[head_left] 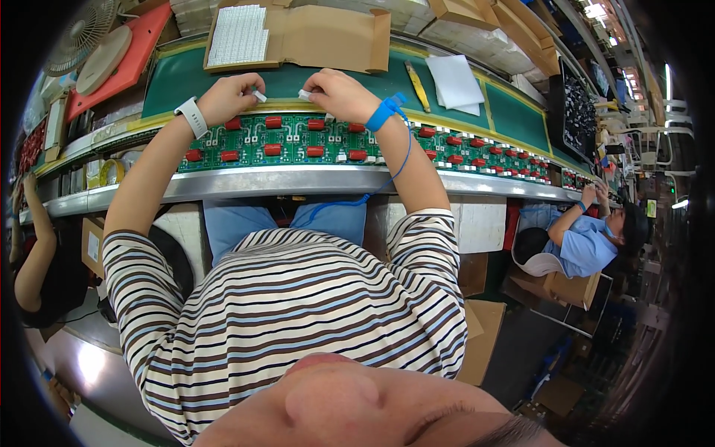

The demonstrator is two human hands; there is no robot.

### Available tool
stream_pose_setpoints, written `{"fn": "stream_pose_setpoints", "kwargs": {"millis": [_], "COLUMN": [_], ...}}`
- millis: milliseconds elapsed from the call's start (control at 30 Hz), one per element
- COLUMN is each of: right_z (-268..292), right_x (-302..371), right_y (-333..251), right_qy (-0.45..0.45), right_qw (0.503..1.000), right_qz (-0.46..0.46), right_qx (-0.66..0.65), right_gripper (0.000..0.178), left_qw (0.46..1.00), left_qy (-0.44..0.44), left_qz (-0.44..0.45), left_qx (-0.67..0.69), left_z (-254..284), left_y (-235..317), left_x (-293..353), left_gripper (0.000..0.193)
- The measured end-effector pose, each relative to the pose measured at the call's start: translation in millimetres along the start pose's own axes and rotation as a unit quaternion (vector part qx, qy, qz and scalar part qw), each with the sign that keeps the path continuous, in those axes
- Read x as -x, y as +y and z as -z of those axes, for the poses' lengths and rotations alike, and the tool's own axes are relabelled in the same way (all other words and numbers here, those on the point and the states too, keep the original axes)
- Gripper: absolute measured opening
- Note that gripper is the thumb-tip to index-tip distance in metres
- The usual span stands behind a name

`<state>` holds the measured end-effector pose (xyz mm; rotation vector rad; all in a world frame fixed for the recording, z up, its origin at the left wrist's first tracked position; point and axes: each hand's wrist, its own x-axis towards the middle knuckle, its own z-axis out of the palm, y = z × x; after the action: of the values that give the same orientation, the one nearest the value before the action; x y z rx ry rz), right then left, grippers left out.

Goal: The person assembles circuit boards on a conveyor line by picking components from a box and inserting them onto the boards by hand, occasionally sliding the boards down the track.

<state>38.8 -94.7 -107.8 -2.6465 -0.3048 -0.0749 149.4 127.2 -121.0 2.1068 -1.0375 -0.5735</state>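
My left hand (227,99) is closed, pinching a small white block-shaped part (259,97) between thumb and fingers. Facing it, my right hand (342,95) pinches another small white part (304,95). Both hands hover at the far edge of a row of green circuit boards (253,140) fitted with red box-shaped components (316,151) and small white pieces. Just beyond the hands, an opened cardboard box (335,45) lies on the green work surface (175,83), with rows of white parts (237,37) packed in its left side. A blue wrist strap (386,112) with a cord circles my right wrist.
Right of the box lie a yellow utility knife (417,86) and white foam sheets (456,80). A metal rail (298,181) runs along the near edge. A co-worker (585,235) sits far right; another person's arm (41,249) shows at left. A black tray (575,112) holds dark parts.
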Motion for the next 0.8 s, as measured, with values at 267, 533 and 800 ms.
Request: {"fn": "stream_pose_setpoints", "kwargs": {"millis": [267, 533, 800], "right_z": [-6, -10, -10], "right_x": [-5, -1, 4], "right_y": [-17, -17, -15], "right_qy": [-0.025, 0.014, 0.001], "right_qw": [0.995, 0.997, 0.996], "right_qz": [-0.026, 0.003, -0.041], "right_qx": [-0.091, -0.078, -0.076], "right_gripper": [0.022, 0.021, 0.022], "left_qw": [0.999, 0.979, 0.968], "left_qy": [-0.022, -0.024, -0.029], "left_qz": [-0.026, -0.075, -0.107], "left_qx": [-0.02, -0.189, -0.226], "left_z": [-5, -12, -16], "left_y": [-11, 4, 7], "left_x": [2, 4, 5], "left_gripper": [0.019, 0.023, 0.019]}}
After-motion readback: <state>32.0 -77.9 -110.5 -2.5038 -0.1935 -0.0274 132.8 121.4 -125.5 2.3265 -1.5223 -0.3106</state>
